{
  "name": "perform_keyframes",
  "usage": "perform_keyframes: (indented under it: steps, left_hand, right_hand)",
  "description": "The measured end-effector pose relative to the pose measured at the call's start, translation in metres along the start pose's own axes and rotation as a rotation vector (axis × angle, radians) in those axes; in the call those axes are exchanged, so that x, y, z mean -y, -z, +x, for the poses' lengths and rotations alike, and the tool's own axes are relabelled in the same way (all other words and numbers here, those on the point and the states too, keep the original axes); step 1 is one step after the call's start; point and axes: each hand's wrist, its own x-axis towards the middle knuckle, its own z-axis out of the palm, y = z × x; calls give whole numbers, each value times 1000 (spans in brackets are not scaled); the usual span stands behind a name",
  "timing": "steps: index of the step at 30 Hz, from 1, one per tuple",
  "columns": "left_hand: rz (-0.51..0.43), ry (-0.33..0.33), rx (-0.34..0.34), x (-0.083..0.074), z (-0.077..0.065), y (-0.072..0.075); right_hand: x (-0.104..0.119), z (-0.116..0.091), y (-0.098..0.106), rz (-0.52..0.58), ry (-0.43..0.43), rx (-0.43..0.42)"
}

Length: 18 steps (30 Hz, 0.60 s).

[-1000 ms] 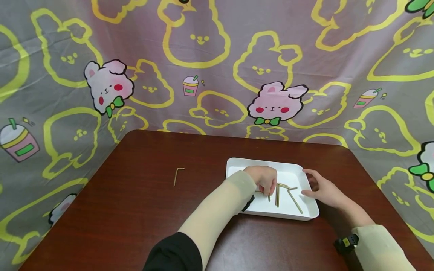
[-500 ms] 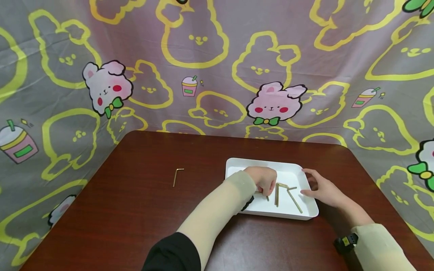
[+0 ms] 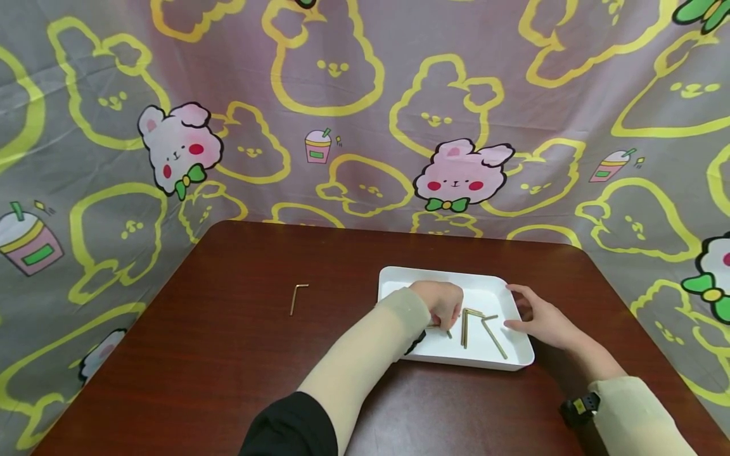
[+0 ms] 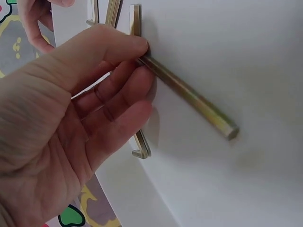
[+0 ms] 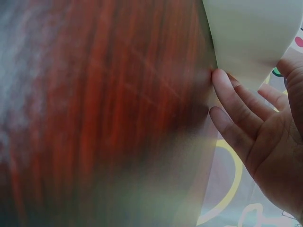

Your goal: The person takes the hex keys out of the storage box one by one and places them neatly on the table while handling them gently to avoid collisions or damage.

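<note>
My left hand [image 3: 441, 301] reaches into the white tray [image 3: 487, 292]. In the left wrist view its thumb and fingers pinch a brass-coloured hex key [image 4: 189, 97], whose long arm slants away above the tray floor. The fingers hide part of that key. Behind them shows the bent end of a hex key [image 4: 140, 150]; whether it is separate I cannot tell. At the tray's right side is my right hand [image 3: 544, 322], thumb and index tips at the rim. In the right wrist view its extended fingers [image 5: 236, 101] touch the tray's outer wall.
More hex keys [image 3: 464, 329] lie in the tray's right half, one angled hex key [image 3: 494, 339] nearest the right wall. A single hex key [image 3: 293, 299] lies on the brown table [image 3: 228, 354] to the left. Patterned cloth [image 3: 365, 126] hangs behind the table.
The head view has shifted slightly. The hex key end beneath my left hand has turned a little and moved slightly left. The right hand keeps its place at the tray.
</note>
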Motion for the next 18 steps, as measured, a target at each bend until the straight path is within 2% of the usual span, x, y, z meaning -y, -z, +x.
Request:
perform_keyframes:
  steps: [10, 13, 18]
  left_hand:
    - [-20, -5, -11, 1, -5, 2]
    - [-82, -38, -12, 1, -8, 4]
    - [-230, -135, -25, 2, -12, 8]
  right_hand:
    - [0, -2, -1, 4, -2, 3]
    - [-1, -2, 0, 5, 0, 6]
    - [0, 0, 0, 7, -15, 11]
